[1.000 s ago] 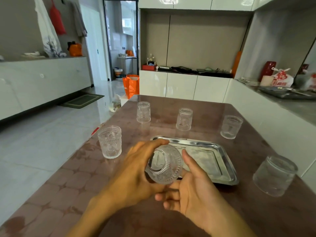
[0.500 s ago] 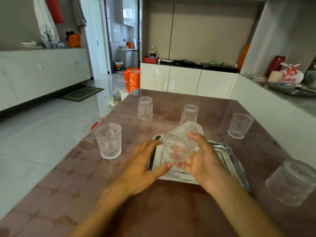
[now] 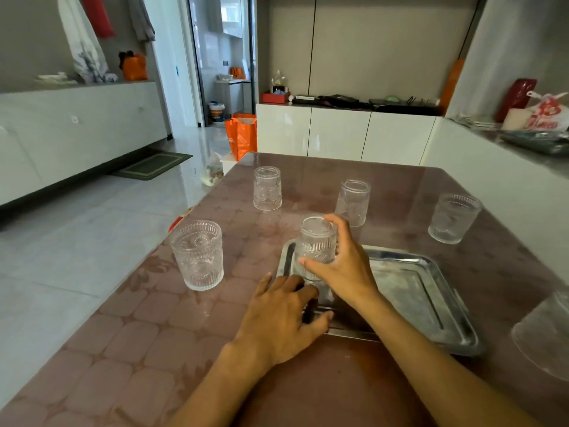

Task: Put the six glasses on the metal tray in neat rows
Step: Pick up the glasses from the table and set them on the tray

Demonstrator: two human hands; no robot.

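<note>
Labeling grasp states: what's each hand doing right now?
Left hand: open, fingers resting on the tray near corner, holding nothing.
Right hand: closed around the glass over the tray.

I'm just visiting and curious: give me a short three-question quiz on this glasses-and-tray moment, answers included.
1. True or false: the metal tray already carries three glasses.
2. Which hand grips the glass over the tray's far left corner? A) left B) right
3. How many glasses stand on the table off the tray?

Key
1. False; only the held glass is over it.
2. B; the right hand grips it, while the left hand rests at the tray's near left edge.
3. Five.
</note>
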